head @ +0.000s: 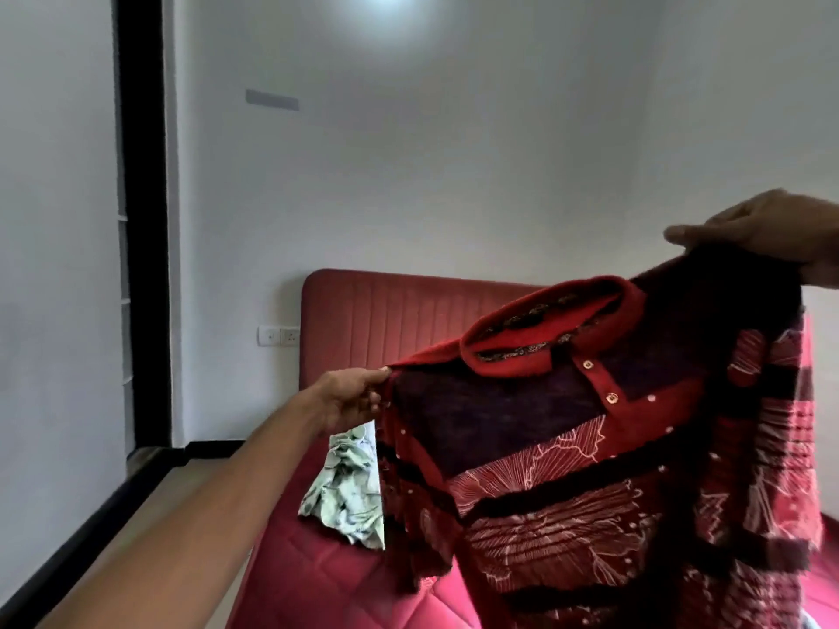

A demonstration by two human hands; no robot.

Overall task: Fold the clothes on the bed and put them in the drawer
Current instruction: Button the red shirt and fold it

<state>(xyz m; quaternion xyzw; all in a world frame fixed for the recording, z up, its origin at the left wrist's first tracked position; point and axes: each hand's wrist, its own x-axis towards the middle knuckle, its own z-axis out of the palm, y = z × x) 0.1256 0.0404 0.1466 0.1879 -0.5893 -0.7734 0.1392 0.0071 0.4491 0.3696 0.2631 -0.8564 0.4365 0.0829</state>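
We pinch the red shirt [567,447] by its shoulders, left hand [354,397] lower, right hand [762,233] higher; it hangs below both, above the bed [318,574].

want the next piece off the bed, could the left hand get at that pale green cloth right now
Probably not yet. The left hand pinches one shoulder of the red shirt, and the right hand holds the other. The green cloth lies just below it on the bed, uncovered, so freeing that hand should do.

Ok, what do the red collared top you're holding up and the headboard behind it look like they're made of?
Red patterned collared top: seemingly soft knit, matte, fuzzy-edged dark bands, shiny buttons. Red ribbed headboard: padded upholstery, probably fabric or velvet, vertical channels with slight sheen.
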